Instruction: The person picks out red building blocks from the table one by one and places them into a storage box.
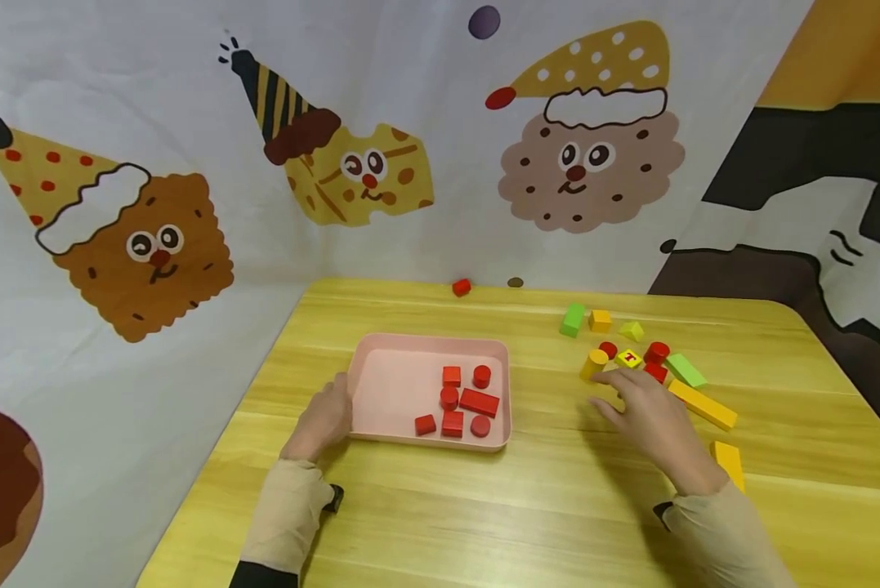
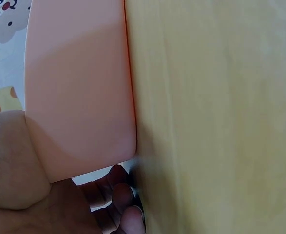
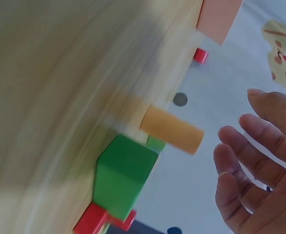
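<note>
Your right sleeve (image 1: 730, 531) lay nearest, reaching in from the near right, and your right hand (image 1: 649, 412) hung over the tabletop (image 1: 484, 514) with its fingers loosely bent and nothing between them. The yellow cylinder (image 1: 591, 365) stood upright just beside your fingertips, to the far left of that palm; its long axis ran straight up from the surface, so a pinch would probably have had to come across its sides. A gap showed between fingers and cylinder in the right wrist view. That hand was clearly the nearer: your left hand (image 1: 324, 420) was at the tray (image 1: 391, 384), gripping its left end, thumb at the rim. The tray lay left of the cylinder, well apart, with red blocks (image 1: 479, 402) mostly in its right half. Beyond the cylinder, slightly left, sat a green block (image 1: 573, 319).
</note>
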`<state>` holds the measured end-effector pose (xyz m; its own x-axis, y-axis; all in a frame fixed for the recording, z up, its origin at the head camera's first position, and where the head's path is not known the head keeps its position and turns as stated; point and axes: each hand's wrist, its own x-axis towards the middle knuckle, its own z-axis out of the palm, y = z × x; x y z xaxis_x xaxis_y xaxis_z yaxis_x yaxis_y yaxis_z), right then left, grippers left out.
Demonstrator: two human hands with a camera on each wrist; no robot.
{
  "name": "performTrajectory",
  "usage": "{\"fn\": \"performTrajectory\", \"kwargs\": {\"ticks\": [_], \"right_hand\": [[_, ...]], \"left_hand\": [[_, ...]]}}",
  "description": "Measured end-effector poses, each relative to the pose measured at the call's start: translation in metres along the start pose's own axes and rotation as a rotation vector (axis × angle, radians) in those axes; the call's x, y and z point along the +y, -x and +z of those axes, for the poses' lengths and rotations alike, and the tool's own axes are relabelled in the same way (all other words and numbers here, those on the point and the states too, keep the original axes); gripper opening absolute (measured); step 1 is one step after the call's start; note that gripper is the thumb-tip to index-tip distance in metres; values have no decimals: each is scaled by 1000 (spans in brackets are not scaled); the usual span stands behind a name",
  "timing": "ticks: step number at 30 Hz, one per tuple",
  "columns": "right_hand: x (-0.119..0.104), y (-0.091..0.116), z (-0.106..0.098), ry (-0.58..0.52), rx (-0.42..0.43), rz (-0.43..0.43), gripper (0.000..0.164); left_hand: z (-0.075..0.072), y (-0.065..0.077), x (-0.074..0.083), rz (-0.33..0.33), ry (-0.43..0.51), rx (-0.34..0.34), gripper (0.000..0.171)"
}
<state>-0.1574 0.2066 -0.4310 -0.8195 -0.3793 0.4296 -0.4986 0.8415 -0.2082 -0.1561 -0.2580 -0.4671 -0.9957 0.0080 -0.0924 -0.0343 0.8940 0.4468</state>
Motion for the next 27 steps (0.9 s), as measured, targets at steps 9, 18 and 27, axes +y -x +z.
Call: {"fn": "performTrajectory", "kwargs": {"ticks": [9, 18, 27], "right_hand": [[17, 23, -7, -25, -29, 69, 34], [37, 42, -14, -41, -107, 170, 35], [57, 47, -18, -12, -121, 194, 36]], "left_hand": [[0, 0, -1, -6, 2, -6, 30], [2, -1, -1, -12, -7, -11, 31], [2, -2, -1, 1, -26, -7, 30]]}}
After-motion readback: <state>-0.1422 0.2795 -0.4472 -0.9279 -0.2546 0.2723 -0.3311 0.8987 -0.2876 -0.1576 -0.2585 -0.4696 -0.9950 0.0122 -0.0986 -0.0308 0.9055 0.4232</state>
